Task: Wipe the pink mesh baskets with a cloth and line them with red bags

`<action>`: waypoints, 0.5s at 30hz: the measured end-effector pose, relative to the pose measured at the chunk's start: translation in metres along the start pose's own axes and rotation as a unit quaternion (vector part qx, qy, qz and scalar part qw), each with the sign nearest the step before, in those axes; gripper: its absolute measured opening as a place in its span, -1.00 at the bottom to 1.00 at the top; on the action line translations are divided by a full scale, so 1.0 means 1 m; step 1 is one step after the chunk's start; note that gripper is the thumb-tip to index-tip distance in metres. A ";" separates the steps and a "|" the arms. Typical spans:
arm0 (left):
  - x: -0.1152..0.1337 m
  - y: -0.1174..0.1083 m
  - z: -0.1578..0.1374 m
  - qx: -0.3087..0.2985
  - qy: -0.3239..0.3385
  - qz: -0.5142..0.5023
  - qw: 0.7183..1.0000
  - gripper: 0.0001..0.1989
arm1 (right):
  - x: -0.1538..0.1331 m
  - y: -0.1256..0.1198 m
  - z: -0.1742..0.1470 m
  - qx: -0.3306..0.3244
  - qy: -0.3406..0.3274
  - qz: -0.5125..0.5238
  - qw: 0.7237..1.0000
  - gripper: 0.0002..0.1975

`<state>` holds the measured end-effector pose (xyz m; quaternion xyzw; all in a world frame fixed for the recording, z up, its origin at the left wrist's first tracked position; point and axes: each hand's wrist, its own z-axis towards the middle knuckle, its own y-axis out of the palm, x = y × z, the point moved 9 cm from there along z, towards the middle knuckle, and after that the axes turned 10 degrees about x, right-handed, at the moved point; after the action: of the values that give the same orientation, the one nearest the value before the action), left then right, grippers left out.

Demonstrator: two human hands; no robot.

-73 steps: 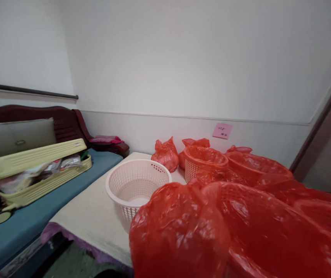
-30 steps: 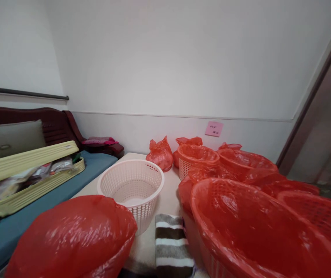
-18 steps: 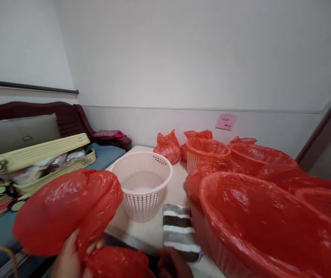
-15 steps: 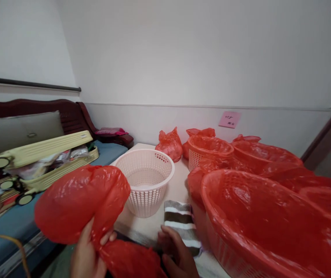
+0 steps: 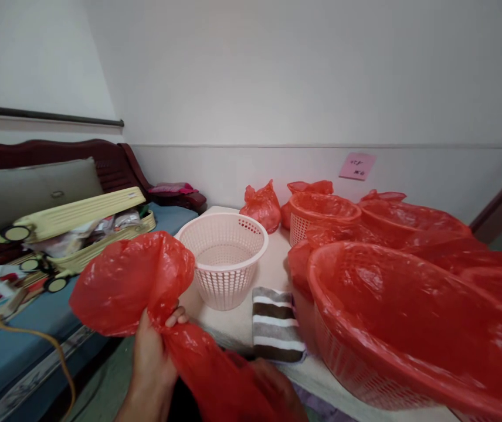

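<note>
My left hand is closed round the gathered neck of a red plastic bag. Above that grip the bag's upper part puffs out, and a long crumpled length runs down to the lower right. Against this lower length is my right hand, dark and blurred at the bottom edge; its fingers are mostly hidden. Just beyond the bag stands a pale pink slotted plastic basket with nothing in it. A folded striped cloth in grey, brown and white lies right of the basket.
Several baskets lined with red bags stand to the right, the biggest a large oval basket. A knotted red bag sits by the wall under a pink note. On the bed at left, a cream suitcase lies partly open.
My left hand has risen slightly and moved right with the bag. My right hand, earlier apart with fingers showing, is now down against the bag's lower length, which is stretched longer.
</note>
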<state>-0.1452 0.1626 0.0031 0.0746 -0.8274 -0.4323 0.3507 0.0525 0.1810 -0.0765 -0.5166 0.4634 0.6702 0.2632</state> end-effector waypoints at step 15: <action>-0.017 0.003 -0.020 0.001 0.012 0.059 0.998 -0.78 | -0.037 0.020 0.015 -0.038 -0.034 -0.039 0.998 -0.58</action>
<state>-0.1196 0.1584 0.0042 0.0311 -0.8265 -0.4090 0.3855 0.0412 0.1900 -0.0346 -0.5211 0.4080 0.6932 0.2853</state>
